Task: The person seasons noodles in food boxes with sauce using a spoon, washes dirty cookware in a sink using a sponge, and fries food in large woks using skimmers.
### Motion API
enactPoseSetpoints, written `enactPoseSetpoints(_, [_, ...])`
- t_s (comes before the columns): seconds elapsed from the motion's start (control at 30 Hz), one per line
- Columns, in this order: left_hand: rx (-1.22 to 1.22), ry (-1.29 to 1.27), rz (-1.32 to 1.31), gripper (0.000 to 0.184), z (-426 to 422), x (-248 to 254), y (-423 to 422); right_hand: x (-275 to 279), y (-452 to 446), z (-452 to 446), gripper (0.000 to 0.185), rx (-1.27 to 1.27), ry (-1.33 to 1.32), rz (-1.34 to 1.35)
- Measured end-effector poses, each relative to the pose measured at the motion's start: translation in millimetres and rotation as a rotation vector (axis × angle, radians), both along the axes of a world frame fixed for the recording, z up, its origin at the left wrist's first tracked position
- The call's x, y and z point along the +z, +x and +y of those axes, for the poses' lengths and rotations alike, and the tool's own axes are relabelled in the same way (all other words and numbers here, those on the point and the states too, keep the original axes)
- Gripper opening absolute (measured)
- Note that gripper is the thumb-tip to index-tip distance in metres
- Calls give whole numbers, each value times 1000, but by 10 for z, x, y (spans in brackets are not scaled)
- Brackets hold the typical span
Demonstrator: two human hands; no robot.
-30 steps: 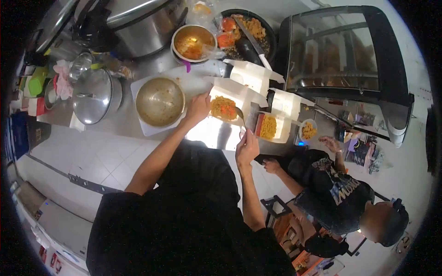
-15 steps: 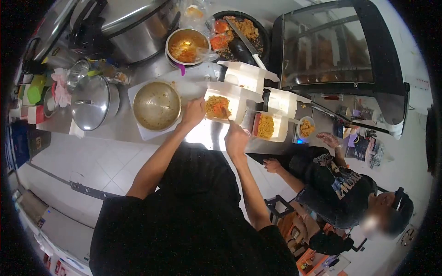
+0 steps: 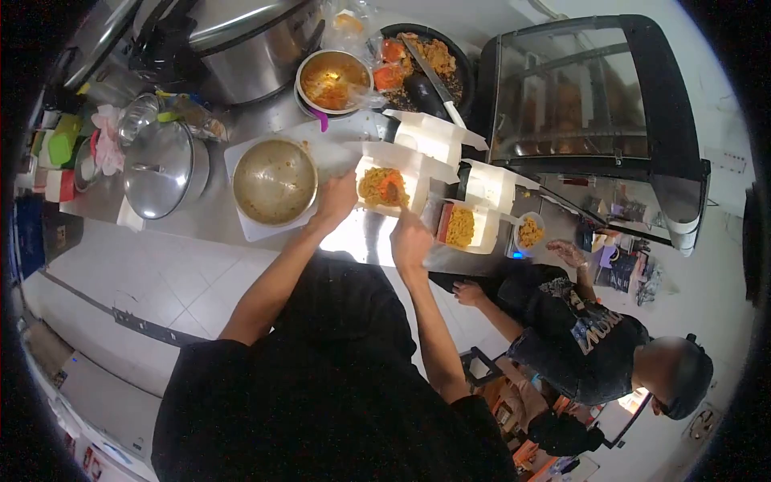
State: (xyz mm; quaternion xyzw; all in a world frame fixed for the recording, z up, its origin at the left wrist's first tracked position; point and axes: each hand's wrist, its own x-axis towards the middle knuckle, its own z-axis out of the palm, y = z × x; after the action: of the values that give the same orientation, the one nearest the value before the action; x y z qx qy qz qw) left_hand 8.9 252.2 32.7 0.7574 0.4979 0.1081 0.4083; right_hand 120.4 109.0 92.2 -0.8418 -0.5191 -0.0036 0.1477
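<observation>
An open white takeaway box [image 3: 417, 178] holds brownish noodles [image 3: 373, 191] with an orange-red topping over them. My left hand [image 3: 337, 198] is closed at the box's left edge, its fingertips partly hidden. In my right hand [image 3: 411, 239] is the handle of a spoon [image 3: 393, 194], its dark bowl down in the topping at the food's right side. To the right, a second box [image 3: 487, 234] contains yellow noodles [image 3: 460, 226]. A used steel pan [image 3: 275, 181] sits left of my left hand on a white board.
Behind are more open boxes [image 3: 428, 139], a pot of orange sauce [image 3: 334, 81] and a black pan [image 3: 464, 74] with a knife [image 3: 428, 71] across it. A lidded pot [image 3: 157, 170] stands left. At right, a co-worker [image 3: 586, 321] is near a small food bowl [image 3: 530, 230].
The spoon has shifted slightly within the food, and the orange-red topping is spread differently. My left hand stays at the box. The co-worker's head has turned; the view has tilted a little.
</observation>
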Motion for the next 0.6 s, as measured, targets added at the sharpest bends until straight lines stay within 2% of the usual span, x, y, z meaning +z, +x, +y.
enactPoseSetpoints(0.07, [-46, 39, 44, 20, 42, 27, -24, 96, -75, -17, 21, 103, -6, -23])
enactPoseSetpoints(0.2, [-49, -12, 85, 21, 29, 105, -30, 29, 110, -67, 24, -6, -64, -68])
enactPoseSetpoints(0.33, [-37, 11, 17, 20, 3, -11, -31, -35, -40, 40, 22, 126, -14, -44])
enactPoseSetpoints(0.43, [-62, 7, 25, 21, 60, -71, -13, -48, 32, -125, 20, 152, -97, -68])
enactPoseSetpoints(0.47, [-65, -5, -2, 22, 45, -115, -24, -134, 143, -119, 20, 88, -79, -56])
enactPoseSetpoints(0.5, [-69, -18, -27, 22, 29, -70, -41, -48, 152, -9, 21, 25, -60, -47])
enactPoseSetpoints(0.6, [-50, 12, -21, 22, 13, 120, -37, -39, 54, 26, 23, 84, 18, -60])
